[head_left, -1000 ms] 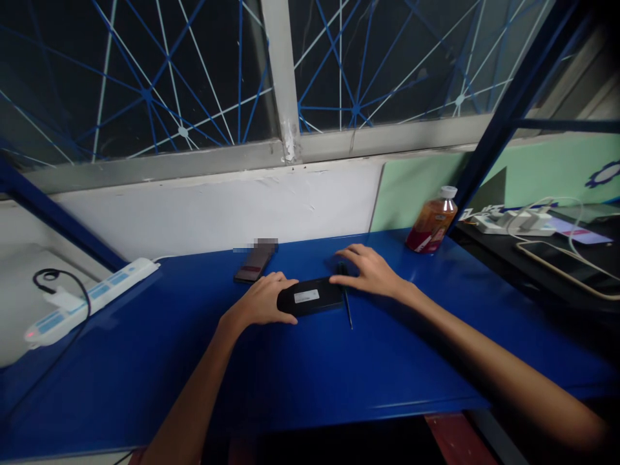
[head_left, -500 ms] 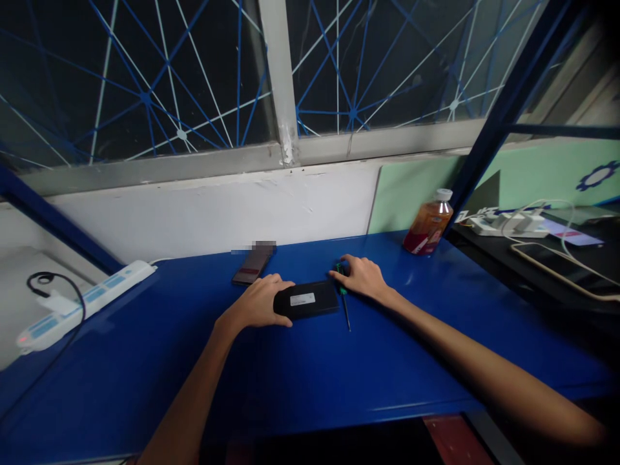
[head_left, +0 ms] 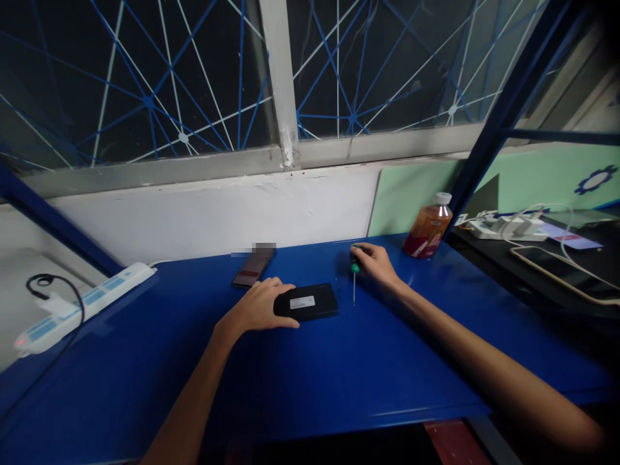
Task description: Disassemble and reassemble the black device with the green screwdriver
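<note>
My left hand point(head_left: 264, 303) is closed around the left end of a flat black box point(head_left: 320, 301), which bears a white label on its top face and lies on the blue table. To the right of the box, my right hand point(head_left: 374, 262) grips a screwdriver point(head_left: 355, 268) with a green handle. Its thin metal shaft points down toward the near side, apart from the box. Part of the handle is covered by my fingers. A few tiny dark bits, too small to name, show between the box and the screwdriver.
Behind my left hand lies a dark phone point(head_left: 250, 266). A white power strip point(head_left: 87, 307) with a black cable runs along the left side of the blue table point(head_left: 310, 381). At the back right stands a drink bottle point(head_left: 428, 227), near a blue metal post point(head_left: 484, 155).
My right hand has taken hold of the screwdriver and carried it a little right and away from me. My left hand and the black box have stayed in place.
</note>
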Demonstrator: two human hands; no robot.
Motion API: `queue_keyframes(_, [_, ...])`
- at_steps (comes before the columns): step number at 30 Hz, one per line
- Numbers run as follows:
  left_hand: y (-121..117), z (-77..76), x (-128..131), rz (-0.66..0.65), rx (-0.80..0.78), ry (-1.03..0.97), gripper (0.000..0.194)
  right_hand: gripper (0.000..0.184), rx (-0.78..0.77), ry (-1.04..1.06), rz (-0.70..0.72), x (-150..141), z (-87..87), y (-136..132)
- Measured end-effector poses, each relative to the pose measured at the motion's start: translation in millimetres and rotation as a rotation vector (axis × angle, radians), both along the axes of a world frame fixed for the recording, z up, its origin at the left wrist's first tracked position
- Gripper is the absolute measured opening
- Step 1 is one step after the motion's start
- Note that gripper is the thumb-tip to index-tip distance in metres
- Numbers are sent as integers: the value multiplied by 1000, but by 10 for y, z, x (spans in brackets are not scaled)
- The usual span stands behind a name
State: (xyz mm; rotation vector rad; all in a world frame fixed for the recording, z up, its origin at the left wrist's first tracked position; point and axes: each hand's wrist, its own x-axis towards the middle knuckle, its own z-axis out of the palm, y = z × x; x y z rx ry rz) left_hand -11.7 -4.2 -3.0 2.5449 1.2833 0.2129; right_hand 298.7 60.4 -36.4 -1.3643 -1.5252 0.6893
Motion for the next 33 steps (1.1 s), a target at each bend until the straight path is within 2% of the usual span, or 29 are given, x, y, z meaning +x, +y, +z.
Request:
queue_keyframes(3, [-27,-40,112,11,63,8,78,41,30,108,-41,92,41,14])
queue_keyframes(7, [-87,-164,364,-16,223,-33,81,42,155,115,-93,141,129,-27])
queue_keyframes(11, [-125,-267,543,-55,296,-76,64,45,257,56,-80,73,209,-130])
queue_keyframes(15, [-117,-296,551,-74,316,-107,53,44,312,-76,-66,-19,263,-243])
queue_keyframes(25, [-122,-256,477,-98,302,-101,53,45,414,-265,-62,-99,240,-308])
queue_keyframes(29, [-130,-247,494,-94,292,-117,55,45,404,-241,-55,-88,232,-306])
queue_keyframes(33, [-163,-239,582,-79,297,-227,50,44,352,-69,-53,-86,251,-290])
